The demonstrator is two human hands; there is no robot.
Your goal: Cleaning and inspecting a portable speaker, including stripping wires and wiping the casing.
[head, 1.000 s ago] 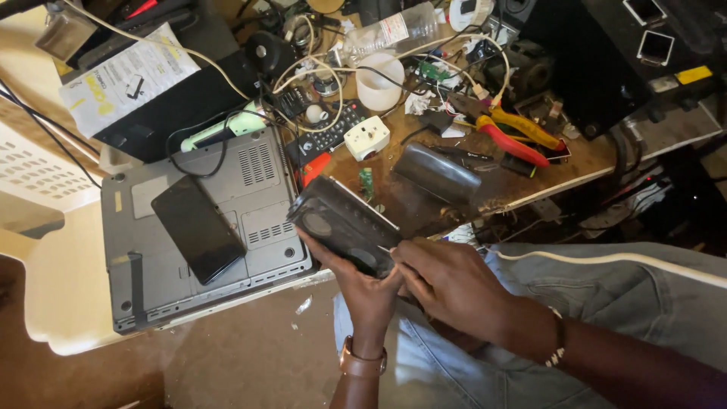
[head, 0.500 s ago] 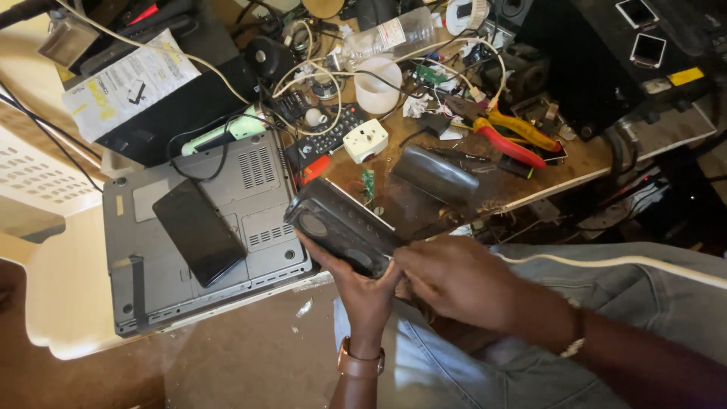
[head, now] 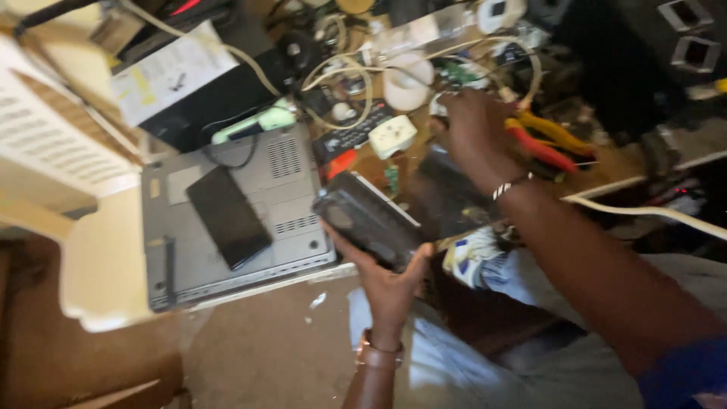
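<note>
While my left hand [head: 386,276] grips the dark device [head: 369,221] over my lap, beside the laptop [head: 227,220], my right hand [head: 473,125] reaches, fingers loosely spread and empty, toward the red and yellow pliers [head: 549,140] on the table [head: 606,163]; nothing picked up yet.

left hand [head: 386,276] around a dark device [head: 367,229], right hand [head: 473,132] over red-and-yellow pliers [head: 547,144]

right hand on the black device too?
No. Only the left hand holds the black device; the right hand reaches toward the red and yellow pliers on the bench.
</note>
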